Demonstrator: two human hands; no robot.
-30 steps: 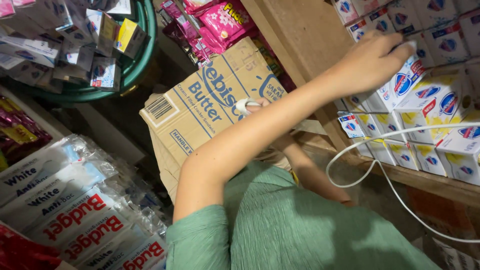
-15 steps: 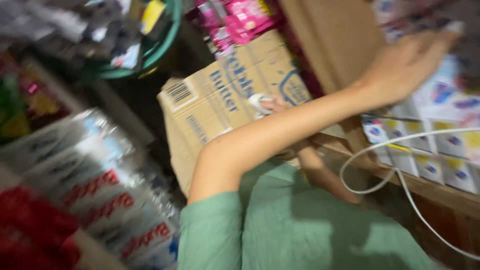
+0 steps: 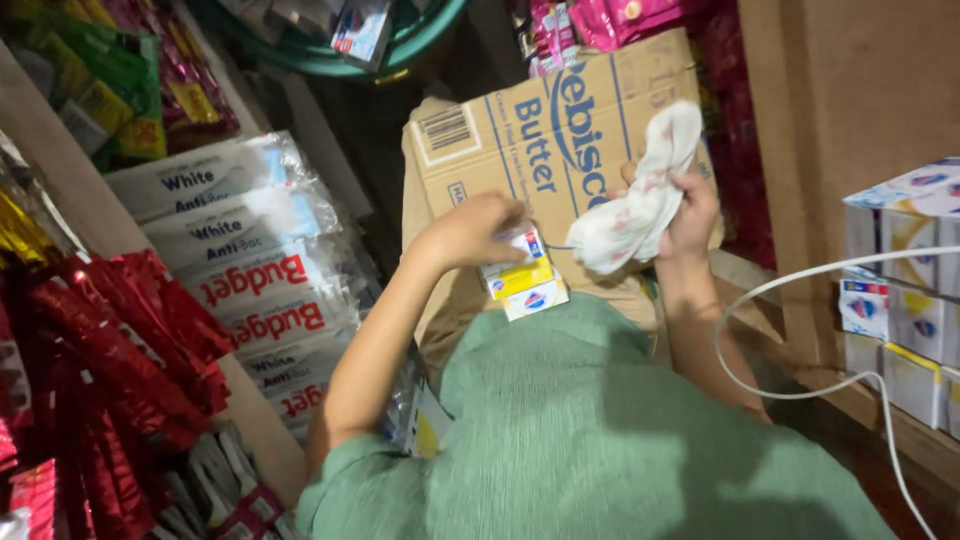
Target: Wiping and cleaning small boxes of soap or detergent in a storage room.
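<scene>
Boxes point(image 3: 525, 285) in left hand point(image 3: 470, 232) — cloth point(image 3: 640, 205) right point(image 3: 690, 205).

The person's left arm, bare from a short green sleeve, bends at the elbow and reaches forward, its hand point(image 3: 468, 232) curled palm-down with the grip closed. The right forearm rises from below, wrist cocked, and its hand point(image 3: 688, 205) is raised with fingers clenched tight.

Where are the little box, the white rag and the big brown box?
small box point(image 3: 527, 285), head view, on its yellow and white side.
white cloth point(image 3: 640, 205), head view, on its bunched middle.
cardboard carton point(image 3: 500, 140), head view, on its top face.
</scene>
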